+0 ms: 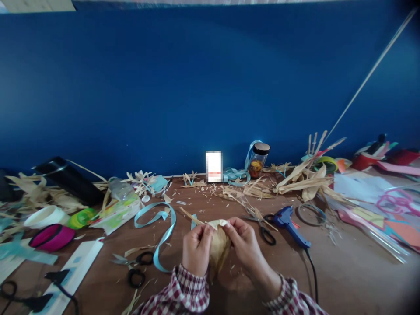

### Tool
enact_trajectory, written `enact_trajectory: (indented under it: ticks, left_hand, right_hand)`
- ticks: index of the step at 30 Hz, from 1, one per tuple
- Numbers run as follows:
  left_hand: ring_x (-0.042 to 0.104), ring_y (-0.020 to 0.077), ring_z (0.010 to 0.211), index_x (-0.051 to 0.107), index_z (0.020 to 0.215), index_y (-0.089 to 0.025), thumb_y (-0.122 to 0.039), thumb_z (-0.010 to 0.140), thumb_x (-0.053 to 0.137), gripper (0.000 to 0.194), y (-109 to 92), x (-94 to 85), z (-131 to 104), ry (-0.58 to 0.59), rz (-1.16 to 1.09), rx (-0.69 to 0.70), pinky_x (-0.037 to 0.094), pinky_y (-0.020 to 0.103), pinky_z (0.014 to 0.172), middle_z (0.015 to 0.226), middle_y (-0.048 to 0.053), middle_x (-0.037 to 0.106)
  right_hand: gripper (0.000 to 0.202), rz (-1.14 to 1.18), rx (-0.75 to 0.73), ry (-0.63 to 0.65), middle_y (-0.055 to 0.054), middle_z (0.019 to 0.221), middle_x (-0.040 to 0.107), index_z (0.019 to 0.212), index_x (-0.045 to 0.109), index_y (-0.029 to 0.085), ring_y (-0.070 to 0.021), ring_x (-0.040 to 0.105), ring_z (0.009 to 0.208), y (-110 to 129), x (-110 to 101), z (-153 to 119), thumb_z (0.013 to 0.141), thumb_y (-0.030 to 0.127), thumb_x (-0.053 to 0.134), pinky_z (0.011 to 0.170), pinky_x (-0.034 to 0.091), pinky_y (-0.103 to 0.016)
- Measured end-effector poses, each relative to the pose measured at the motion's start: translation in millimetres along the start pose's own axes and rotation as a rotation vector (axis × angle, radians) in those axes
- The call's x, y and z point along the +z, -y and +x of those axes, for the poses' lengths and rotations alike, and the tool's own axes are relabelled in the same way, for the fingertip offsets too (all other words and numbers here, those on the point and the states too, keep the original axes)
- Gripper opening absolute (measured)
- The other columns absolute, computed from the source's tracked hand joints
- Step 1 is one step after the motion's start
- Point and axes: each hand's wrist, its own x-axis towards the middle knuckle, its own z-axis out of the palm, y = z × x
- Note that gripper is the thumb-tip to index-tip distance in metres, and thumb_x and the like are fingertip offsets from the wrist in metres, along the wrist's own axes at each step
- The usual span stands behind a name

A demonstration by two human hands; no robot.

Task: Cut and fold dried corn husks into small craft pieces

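Observation:
A pale dried husk piece (219,247) hangs between my two hands, low in the middle of the view. My left hand (197,250) pinches its upper left edge between thumb and fingers, and a thin husk strip (189,215) sticks out above that hand. The upper right edge is pinched by my right hand (244,243). Light blue ribbon (159,245) curls on the table left of my left hand. Black-handled scissors (135,266) lie open at the lower left. Just right of my right hand are other scissors (268,236) and a blue glue gun (291,225).
The brown table (334,280) holds husk scraps. A glass jar (257,164) stands at the blue wall (203,87). Husks (308,177) and coloured paper (405,234) lie right. A black bottle (70,179), magenta ring (52,237) and white power strip (78,264) are left.

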Motion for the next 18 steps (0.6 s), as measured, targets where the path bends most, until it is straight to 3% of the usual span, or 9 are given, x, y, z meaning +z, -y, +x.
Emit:
enact_trajectory:
  ticks: [4, 10, 15, 18]
  left_hand:
    - [0.043, 0.0122, 0.048, 0.057, 0.057, -0.015, -0.043, 0.082, 0.05, 0.039, -5, -1.5, 0, 0.028, 0.089, 0.013, 0.032, 0.022, 0.048, 0.046, -0.003, 0.044]
    - [0.033, 0.0097, 0.042, 0.045, 0.047, -0.018, -0.044, 0.085, 0.047, 0.045, -4, 1.5, -1, -0.071, 0.165, 0.077, 0.026, 0.023, 0.043, 0.042, -0.005, 0.033]
    - [0.042, 0.0114, 0.044, 0.054, 0.053, -0.017, -0.043, 0.084, 0.047, 0.041, -5, 1.2, -3, -0.064, 0.197, 0.122, 0.031, 0.022, 0.044, 0.045, -0.002, 0.047]
    - [0.041, 0.0111, 0.04, 0.056, 0.052, -0.017, -0.047, 0.081, 0.049, 0.042, 0, -4.8, -2, -0.009, 0.176, 0.08, 0.033, 0.021, 0.04, 0.041, -0.003, 0.044]
  right_hand:
    - [0.036, -0.195, -0.115, -0.04, 0.003, 0.057, 0.05, 0.07, 0.055, 0.017, -0.0102, 0.039, 0.05, 0, -3, -2, 0.08, 0.051, 0.056, 0.047, 0.031, -0.021]
    - [0.036, -0.428, -0.195, -0.099, 0.002, 0.056, 0.047, 0.066, 0.053, 0.017, -0.0114, 0.037, 0.052, 6, -1, -5, 0.086, 0.047, 0.047, 0.047, 0.029, -0.022]
    - [0.038, -0.533, -0.236, -0.116, 0.004, 0.053, 0.039, 0.059, 0.046, 0.019, -0.0103, 0.033, 0.051, 13, -2, -11, 0.088, 0.043, 0.043, 0.046, 0.024, -0.022]
    - [0.04, -0.625, -0.295, -0.124, 0.005, 0.053, 0.036, 0.056, 0.045, 0.018, -0.0094, 0.032, 0.051, 23, -20, -4, 0.088, 0.041, 0.045, 0.046, 0.023, -0.022]
